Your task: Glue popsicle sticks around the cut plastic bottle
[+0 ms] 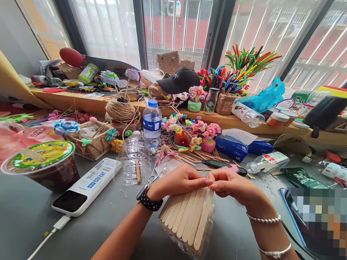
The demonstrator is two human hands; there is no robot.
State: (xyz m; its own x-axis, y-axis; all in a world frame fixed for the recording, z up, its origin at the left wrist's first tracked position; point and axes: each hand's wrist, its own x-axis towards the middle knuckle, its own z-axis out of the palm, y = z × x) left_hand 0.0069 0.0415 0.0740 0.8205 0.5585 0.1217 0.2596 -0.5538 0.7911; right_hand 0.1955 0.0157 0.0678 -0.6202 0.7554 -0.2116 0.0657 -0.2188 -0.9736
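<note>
1. Small glass bottle [211, 102]: the round green Starbucks emblem
2. Black cap [182, 81]: a pale letter monogram on the front, its letters unclear
3. White power bank [87, 185]: large blue characters along the top, not legible
4. Water bottle [152, 121]: white print on a blue label, too small to read
5. Blue tissue pack [232, 148]: white lettering, blurred

smooth, matt wood is seen in the sticks [191, 211], glossy plastic in the wrap [192, 254]. rough fibre is shown by the twine [120, 110], shiny metal by the bangle [275, 254], matt smoothness by the desk [104, 222].
</note>
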